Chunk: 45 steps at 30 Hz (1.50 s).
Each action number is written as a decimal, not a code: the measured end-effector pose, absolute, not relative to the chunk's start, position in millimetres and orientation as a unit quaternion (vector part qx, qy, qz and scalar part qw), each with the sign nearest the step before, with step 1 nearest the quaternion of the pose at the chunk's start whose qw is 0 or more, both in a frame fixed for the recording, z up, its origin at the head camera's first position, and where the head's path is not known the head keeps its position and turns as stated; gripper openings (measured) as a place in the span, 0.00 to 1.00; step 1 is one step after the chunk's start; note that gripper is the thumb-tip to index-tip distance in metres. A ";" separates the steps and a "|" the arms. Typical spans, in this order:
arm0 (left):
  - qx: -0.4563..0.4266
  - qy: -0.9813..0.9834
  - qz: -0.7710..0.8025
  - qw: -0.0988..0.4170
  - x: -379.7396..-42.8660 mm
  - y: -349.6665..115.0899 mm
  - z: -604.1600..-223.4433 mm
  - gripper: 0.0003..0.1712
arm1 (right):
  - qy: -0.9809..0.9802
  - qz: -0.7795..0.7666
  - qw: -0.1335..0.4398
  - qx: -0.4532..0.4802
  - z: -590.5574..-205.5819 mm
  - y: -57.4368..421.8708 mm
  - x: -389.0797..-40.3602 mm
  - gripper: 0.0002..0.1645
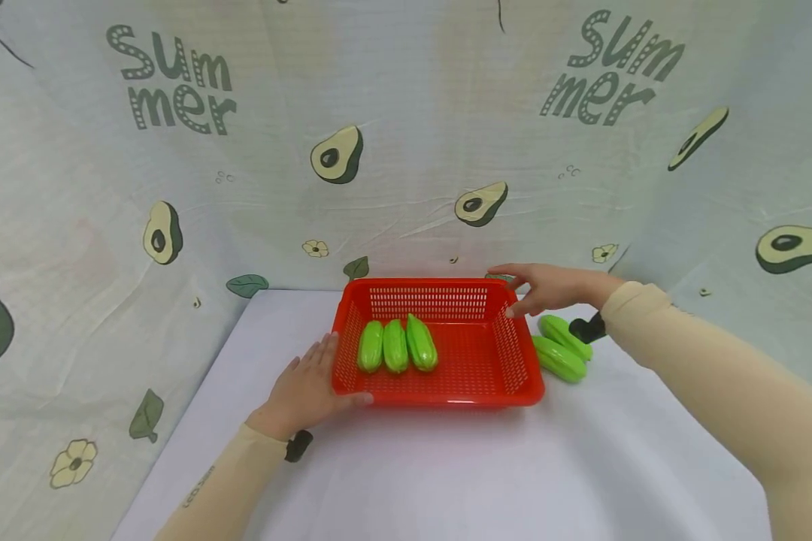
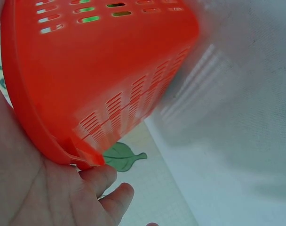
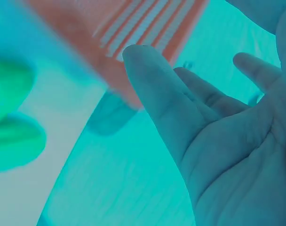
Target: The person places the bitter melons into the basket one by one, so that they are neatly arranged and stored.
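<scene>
A red plastic basket (image 1: 460, 402) with slotted walls stands on the white table. Inside it, toward the left, three shiny green ridged gourds (image 1: 395, 347) lie side by side. My left hand (image 1: 306, 389) rests along the basket's left rim at the front corner, fingers straight and thumb spread along the front edge. The left wrist view shows its palm against the basket rim (image 2: 27, 117). Over the basket's back right corner is my right hand (image 1: 544, 288), fingers extended and spread, with nothing held. Two more green gourds (image 1: 560, 359) lie on the table just outside the right wall.
A pale cloth (image 1: 406, 225) printed with avocados, leaves and lettering hangs behind the table and at both sides. The white tabletop (image 1: 406, 481) stretches in front of the basket. A black strap piece (image 1: 585, 329) on the right wrist hangs close over the gourds outside.
</scene>
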<state>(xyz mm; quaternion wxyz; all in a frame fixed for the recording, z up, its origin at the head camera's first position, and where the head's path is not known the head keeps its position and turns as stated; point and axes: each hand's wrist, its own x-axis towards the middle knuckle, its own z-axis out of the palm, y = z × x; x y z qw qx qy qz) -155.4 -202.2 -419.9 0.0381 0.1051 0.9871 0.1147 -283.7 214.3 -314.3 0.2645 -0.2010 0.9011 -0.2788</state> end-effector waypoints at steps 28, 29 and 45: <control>0.117 0.986 0.111 0.030 -153.1 -203.6 -416.6 0.75 | 0.908 -0.300 0.232 -0.176 -389.5 307.4 -238.0 0.46; 0.117 0.986 0.111 0.030 -152.9 -203.4 -416.5 0.76 | 0.910 -0.295 0.227 -0.180 -392.1 306.7 -237.4 0.46; 0.115 0.987 0.109 0.031 -152.3 -202.0 -415.7 0.75 | 0.950 -0.202 0.159 -0.179 -433.3 297.4 -226.1 0.45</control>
